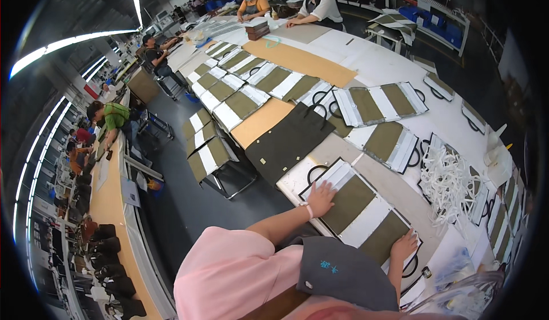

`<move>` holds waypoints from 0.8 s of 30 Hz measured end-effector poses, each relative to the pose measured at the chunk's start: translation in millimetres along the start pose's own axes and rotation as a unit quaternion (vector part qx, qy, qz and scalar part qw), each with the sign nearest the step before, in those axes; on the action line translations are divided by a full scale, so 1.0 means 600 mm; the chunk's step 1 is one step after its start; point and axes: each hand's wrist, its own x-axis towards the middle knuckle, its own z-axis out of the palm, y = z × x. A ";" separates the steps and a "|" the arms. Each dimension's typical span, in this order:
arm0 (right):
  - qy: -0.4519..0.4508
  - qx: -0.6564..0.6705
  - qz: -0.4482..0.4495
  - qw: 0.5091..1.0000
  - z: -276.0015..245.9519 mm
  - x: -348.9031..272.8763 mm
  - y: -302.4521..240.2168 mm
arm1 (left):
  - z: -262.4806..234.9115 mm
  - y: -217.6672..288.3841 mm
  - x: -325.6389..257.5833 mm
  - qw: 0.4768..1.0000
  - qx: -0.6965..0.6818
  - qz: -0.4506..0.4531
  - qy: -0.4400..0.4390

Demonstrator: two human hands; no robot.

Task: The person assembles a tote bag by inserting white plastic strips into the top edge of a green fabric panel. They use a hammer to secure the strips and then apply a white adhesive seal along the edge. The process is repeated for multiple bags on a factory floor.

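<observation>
A flat bag panel point(351, 204) with olive and white bands, dark edging and black loop handles lies before me on the table. My left hand point(321, 198) rests open on its white band at the left end, beside a black handle point(316, 174). At the other end my right hand point(404, 244) lies open, fingers stretched over the panel's edge near another black handle point(410, 267). Neither hand grips anything. Beyond the left hand is a dark sheet point(289, 142) with small pale pieces on it. More banded panels point(382, 104) lie farther off.
A heap of white cords point(449, 185) sits to the right. A small stand point(231, 187) at the table's left side carries stacked panels. Brown boxes point(257, 31) stand at the far end, where two people work. Others work along a bench point(114, 174) at left.
</observation>
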 end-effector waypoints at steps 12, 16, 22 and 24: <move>-0.097 0.053 0.094 0.989 -0.036 -0.037 -0.072 | 0.020 -0.085 -0.017 0.986 -0.021 0.155 0.052; -0.083 0.049 0.089 0.991 -0.033 -0.079 -0.110 | 0.023 -0.095 -0.003 0.977 -0.056 0.200 0.054; -0.035 0.028 0.066 0.997 -0.010 -0.101 -0.123 | 0.024 -0.104 0.023 0.966 -0.096 0.236 0.040; -0.047 0.032 0.059 0.997 -0.014 -0.102 -0.119 | 0.020 -0.107 0.031 0.965 -0.097 0.240 0.029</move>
